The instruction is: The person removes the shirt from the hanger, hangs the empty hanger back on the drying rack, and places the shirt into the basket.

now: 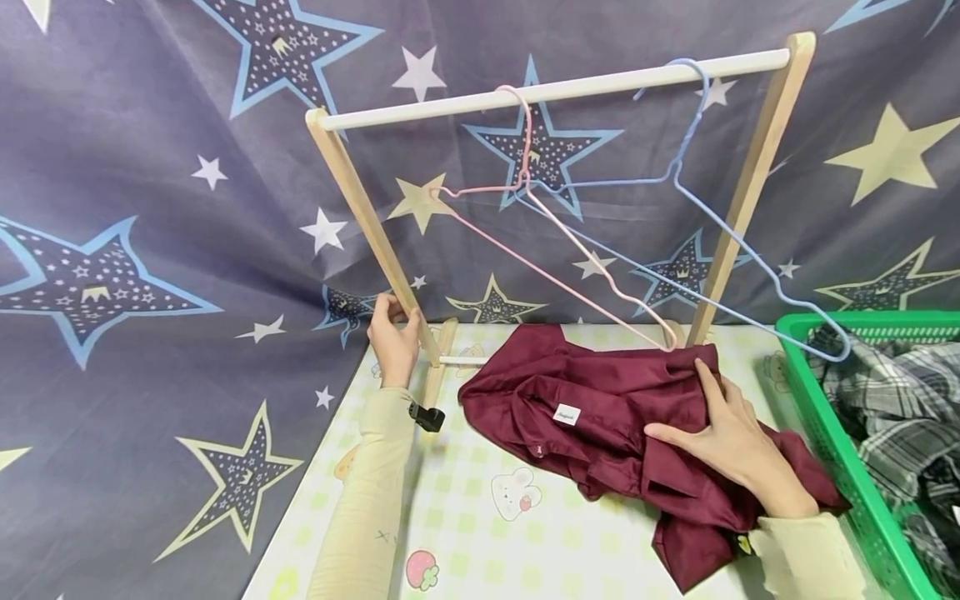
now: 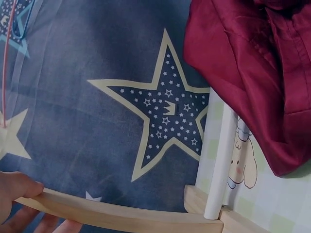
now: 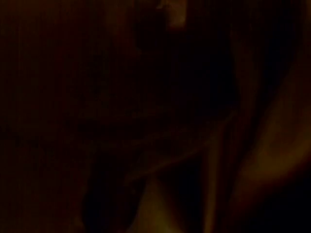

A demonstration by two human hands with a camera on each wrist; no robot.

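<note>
A white label (image 1: 567, 414) with illegible script is carried by the smooth maroon garment (image 1: 607, 383), laid on the checked bench (image 1: 465, 533) before a star-printed cloth backdrop (image 1: 225, 350). The wooden rack post (image 1: 366, 217) is gripped by the left hand (image 1: 395, 340); the garment is touched by the spread right hand (image 1: 735, 437).
</note>
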